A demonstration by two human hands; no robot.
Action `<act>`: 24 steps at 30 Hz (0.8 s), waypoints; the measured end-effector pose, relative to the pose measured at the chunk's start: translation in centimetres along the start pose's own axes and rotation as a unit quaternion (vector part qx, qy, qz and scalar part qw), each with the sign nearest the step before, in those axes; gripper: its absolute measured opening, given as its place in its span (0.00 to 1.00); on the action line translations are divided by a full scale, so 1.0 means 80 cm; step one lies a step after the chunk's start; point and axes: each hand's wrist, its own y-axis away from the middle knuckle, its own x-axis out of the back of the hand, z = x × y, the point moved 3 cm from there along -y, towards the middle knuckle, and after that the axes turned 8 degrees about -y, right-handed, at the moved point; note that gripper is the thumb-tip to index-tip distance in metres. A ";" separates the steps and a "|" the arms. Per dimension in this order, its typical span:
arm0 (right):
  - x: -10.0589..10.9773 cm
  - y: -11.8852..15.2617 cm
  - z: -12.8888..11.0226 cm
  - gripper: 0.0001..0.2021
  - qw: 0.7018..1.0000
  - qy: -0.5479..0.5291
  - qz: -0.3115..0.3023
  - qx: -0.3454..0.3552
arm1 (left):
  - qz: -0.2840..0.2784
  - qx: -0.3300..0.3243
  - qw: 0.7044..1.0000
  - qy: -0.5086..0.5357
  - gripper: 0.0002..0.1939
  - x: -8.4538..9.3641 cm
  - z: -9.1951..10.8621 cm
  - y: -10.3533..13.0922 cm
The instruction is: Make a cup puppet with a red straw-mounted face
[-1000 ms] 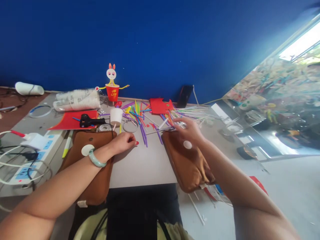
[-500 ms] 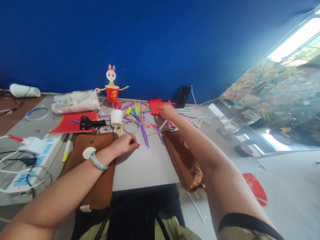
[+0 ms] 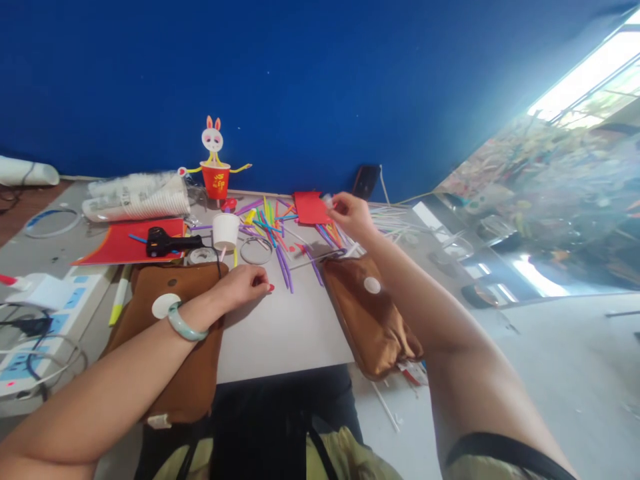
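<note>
My left hand (image 3: 249, 283) is closed in a pinch on a small red piece (image 3: 271, 288), low over the bare front of the table (image 3: 285, 337). My right hand (image 3: 353, 213) is raised near the back, its fingers closed on a small pale, see-through item (image 3: 328, 201). Just left of it lies red paper (image 3: 310, 208). Between the hands are scattered purple sticks (image 3: 285, 267) and other coloured ones. A white paper cup (image 3: 225, 231) stands behind my left hand, beside a black glue gun (image 3: 173, 243).
Brown pouches (image 3: 187, 373) lie under both forearms. A red cup with a rabbit figure (image 3: 216, 180) stands at the back, near wrapped paper cups (image 3: 137, 200). A power strip (image 3: 47, 333) with cables is at the left; a phone (image 3: 367, 181) leans on the wall.
My right hand has lifted off the red paper and moved slightly right, now with a small pale item in its fingers. My left hand keeps its pinch. The camera view has shifted slightly.
</note>
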 end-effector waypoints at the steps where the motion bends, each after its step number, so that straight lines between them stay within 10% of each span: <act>1: 0.006 0.001 -0.004 0.15 0.997 -0.049 0.054 -0.008 | -0.002 -0.004 1.000 -0.001 0.17 0.000 0.000 -0.001; 3: 0.009 0.006 -0.015 0.15 0.993 -0.086 0.077 0.003 | -0.006 -0.003 1.000 -0.004 0.17 -0.001 -0.001 -0.002; 10: -0.048 0.019 -0.041 0.11 0.964 0.155 -0.216 0.024 | -0.005 0.014 1.000 -0.013 0.17 -0.003 -0.004 -0.001; 24: -0.057 -0.088 0.015 0.13 0.973 0.155 -0.155 -0.069 | -0.029 0.035 0.999 -0.016 0.12 0.004 0.004 0.002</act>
